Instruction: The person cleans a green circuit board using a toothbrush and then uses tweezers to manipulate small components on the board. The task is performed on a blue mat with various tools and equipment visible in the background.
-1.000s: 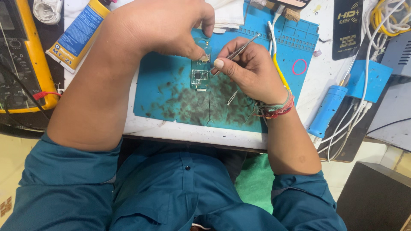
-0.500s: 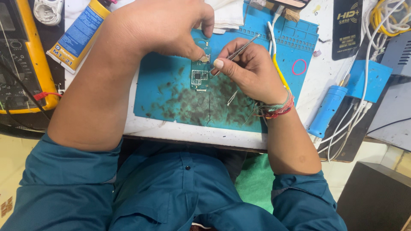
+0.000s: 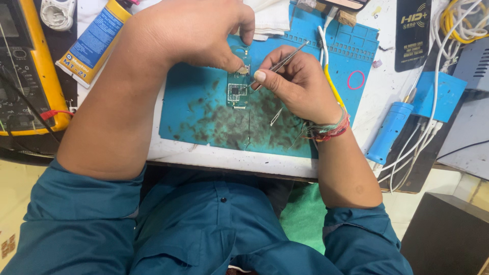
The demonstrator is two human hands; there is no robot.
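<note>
A small green circuit board lies on a blue work mat stained with dark smudges. My left hand presses its fingertips on the board's top end and holds it down. My right hand grips thin metal tweezers, whose tips touch the board near its dark square chip. A second pair of tweezers lies on the mat under my right hand.
A yellow multimeter sits at the far left beside a blue and yellow tube. A blue-handled soldering iron and white cables lie at the right. A white cloth rests above the mat.
</note>
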